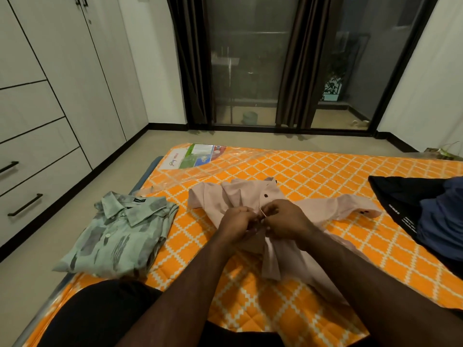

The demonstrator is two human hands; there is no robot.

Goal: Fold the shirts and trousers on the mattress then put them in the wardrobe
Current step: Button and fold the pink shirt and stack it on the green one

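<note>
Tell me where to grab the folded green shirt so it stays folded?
The pale green patterned folded shirt lies flat, collar away from the person, at the left edge of the orange quilted mattress. Probably slide flat hands under its two long sides, from left and right; lifting by the collar would likely unfold it.
</note>
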